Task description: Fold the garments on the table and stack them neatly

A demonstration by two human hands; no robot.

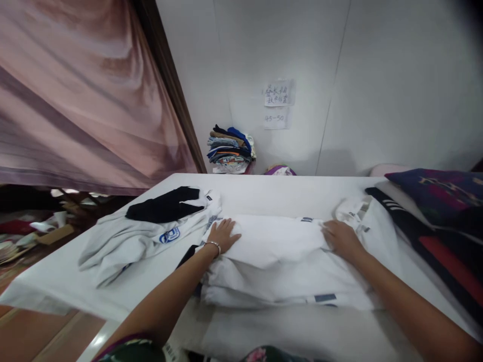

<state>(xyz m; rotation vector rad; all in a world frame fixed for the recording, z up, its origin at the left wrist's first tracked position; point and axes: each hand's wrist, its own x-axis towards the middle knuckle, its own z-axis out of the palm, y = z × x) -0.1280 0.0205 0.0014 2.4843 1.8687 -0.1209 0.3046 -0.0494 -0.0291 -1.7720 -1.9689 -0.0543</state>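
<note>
A white garment (279, 261) lies partly folded on the white table (264, 193) in front of me. My left hand (223, 234), with a thin bracelet at the wrist, rests flat on the garment's left end with fingers apart. My right hand (338, 238) presses on its right end, next to a bunched collar with small blue tabs (356, 210). To the left lies a crumpled white and black garment with a blue logo (151, 226).
A pink curtain (83, 95) hangs at the left. A stack of folded clothes (229, 150) stands against the back wall below two paper notes (278, 94). Dark patterned textiles (437, 211) lie along the table's right side. Clutter sits on the floor at the left.
</note>
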